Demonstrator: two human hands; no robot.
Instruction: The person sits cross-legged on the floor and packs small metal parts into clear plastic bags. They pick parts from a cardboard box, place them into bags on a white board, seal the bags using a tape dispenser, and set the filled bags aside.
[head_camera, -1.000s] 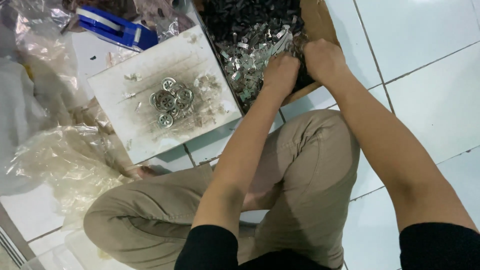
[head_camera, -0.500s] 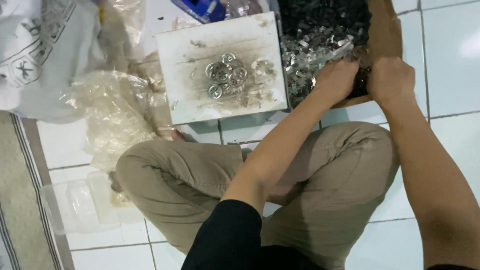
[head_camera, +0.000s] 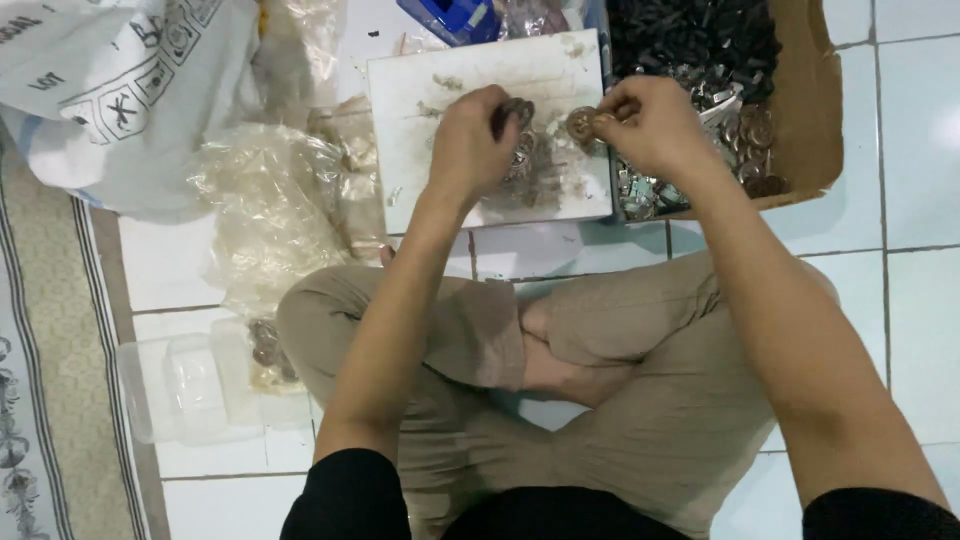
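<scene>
Above the white board (head_camera: 440, 100), a small round metal part (head_camera: 581, 123) is pinched by the right hand (head_camera: 650, 125); the left hand (head_camera: 470, 145) is clenched on half-hidden dark pieces (head_camera: 516, 108).

A flat board (head_camera: 440, 110) lies on the tiled floor (head_camera: 920, 330) before the person's crossed legs (head_camera: 600, 400). Both hands hover over it, the left hand (head_camera: 468, 145) above a heap of small round parts (head_camera: 525, 160), the right hand (head_camera: 650, 125) at the board's right edge. A cardboard box (head_camera: 810, 120) of small parts sits just right of the board. Plastic bags (head_camera: 270, 210) lie to its left, and a lidded tub (head_camera: 190, 385) rests nearer, beside the left knee.
</scene>
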